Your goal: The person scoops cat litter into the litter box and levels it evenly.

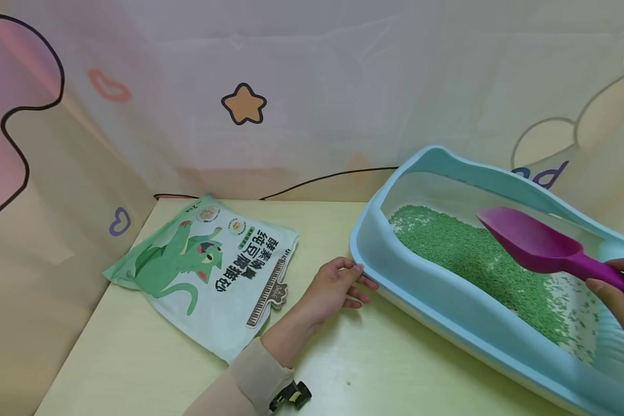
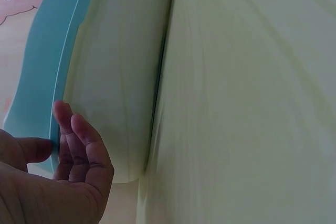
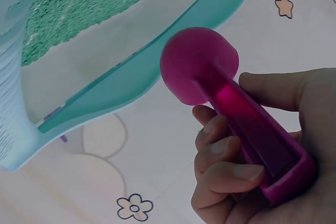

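Note:
A light-blue litter box [image 1: 366, 234] stands on the right of the table, with green pellet litter [image 1: 457, 254] heaped inside and thinning towards its right end. My left hand [image 1: 335, 292] grips its near left corner. In the left wrist view, the thumb [image 2: 35, 149] lies against the blue rim [image 2: 39, 66] and the fingers bend in under the lip. My right hand [image 3: 262, 145] holds a magenta scoop [image 1: 533, 240] by the handle, fingers wrapped round it. The scoop's bowl hangs above the litter in the head view, apart from it. Whether the bowl holds any litter cannot be made out.
On the left of the table lies a pale green cat-litter bag [image 1: 208, 277] with a green cat printed on it. A patterned cloth [image 1: 312, 104] hangs behind the table [image 1: 322, 370] and along its left side. A dark watch [image 1: 291, 396] sits on the left wrist.

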`<state>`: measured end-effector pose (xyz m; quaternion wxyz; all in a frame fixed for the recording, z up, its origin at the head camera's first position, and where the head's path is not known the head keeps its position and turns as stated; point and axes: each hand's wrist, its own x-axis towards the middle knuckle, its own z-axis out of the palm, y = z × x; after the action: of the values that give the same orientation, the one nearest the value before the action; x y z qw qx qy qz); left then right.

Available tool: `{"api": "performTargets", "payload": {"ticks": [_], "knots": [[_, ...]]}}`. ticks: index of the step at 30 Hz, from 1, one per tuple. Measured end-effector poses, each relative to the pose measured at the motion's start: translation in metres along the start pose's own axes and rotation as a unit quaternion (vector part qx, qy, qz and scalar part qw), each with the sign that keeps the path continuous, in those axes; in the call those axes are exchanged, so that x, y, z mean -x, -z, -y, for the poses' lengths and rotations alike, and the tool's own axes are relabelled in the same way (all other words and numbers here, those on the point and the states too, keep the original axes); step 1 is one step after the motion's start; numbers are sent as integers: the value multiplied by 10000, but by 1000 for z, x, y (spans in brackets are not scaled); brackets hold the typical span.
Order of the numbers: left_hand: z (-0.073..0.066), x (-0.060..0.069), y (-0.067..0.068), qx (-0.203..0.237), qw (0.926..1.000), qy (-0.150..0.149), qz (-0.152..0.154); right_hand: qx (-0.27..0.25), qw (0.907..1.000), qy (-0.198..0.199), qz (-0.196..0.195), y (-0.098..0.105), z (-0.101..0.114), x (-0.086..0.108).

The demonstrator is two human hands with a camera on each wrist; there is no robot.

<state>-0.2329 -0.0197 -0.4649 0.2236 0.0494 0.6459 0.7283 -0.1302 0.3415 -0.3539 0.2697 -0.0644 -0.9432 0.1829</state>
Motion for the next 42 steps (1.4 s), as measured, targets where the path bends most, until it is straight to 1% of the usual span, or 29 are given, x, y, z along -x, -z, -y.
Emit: {"api": "performTargets", "payload": {"ticks": [3, 5, 8, 11, 14, 17, 19, 21, 23, 25, 30, 31, 32, 34, 37, 38, 39, 42], "knots": [[0, 0, 1, -9, 10000, 11, -2, -139, 9998, 129, -29, 0, 5, 2], [0, 0, 2, 4, 10000, 30, -2, -138, 9997, 210, 6, 1, 10, 4], [0, 0, 3, 14, 10000, 74, -14, -24, 9989, 468, 33, 1, 18, 6], [0, 1, 4, 25, 10000, 91, -23, 6, 9974, 693, 219, 3, 29, 9], [0, 1, 6, 28, 10000, 89, -18, -208, 9948, 931, 343, 4, 37, 10], [-1, 1, 7, 38, 9999, 98, 2, -268, 9931, 1014, 529, 5, 45, 12], [-1, 1, 7, 45, 9999, 115, 12, -119, 9921, 871, 899, 4, 52, 14], [-1, 1, 7, 42, 9999, 113, 22, 137, 9884, 710, 1338, 3, 60, 16], [-1, 1, 7, 43, 9999, 112, 62, 314, 9836, 640, 1659, 0, 69, 17], [-2, 1, 7, 47, 9999, 103, 106, 342, 9799, 670, 1849, -3, 78, 19], [-2, 1, 8, 56, 9998, 54, 179, 10, 9785, 961, 1827, -13, 101, 29], [-2, 1, 8, 55, 9998, 41, 187, -95, 9784, 1016, 1796, -16, 105, 31], [-2, 1, 9, 51, 9998, 26, 210, -222, 9789, 1132, 1686, -19, 109, 34], [-2, 2, 10, 50, 9997, 17, 252, -382, 9777, 1241, 1652, -23, 115, 38], [-3, 6, 10, 43, 9996, 24, 276, -605, 9753, 1416, 1584, -31, 123, 44], [-3, 7, 11, 43, 9996, 32, 265, -661, 9741, 1400, 1648, -33, 126, 45], [-3, 9, 11, 50, 9997, 58, 238, -689, 9734, 1380, 1697, -36, 128, 48], [-4, 15, 11, -21, 9998, 88, 161, -918, 9704, 1519, 1638, -45, 134, 55]]}}
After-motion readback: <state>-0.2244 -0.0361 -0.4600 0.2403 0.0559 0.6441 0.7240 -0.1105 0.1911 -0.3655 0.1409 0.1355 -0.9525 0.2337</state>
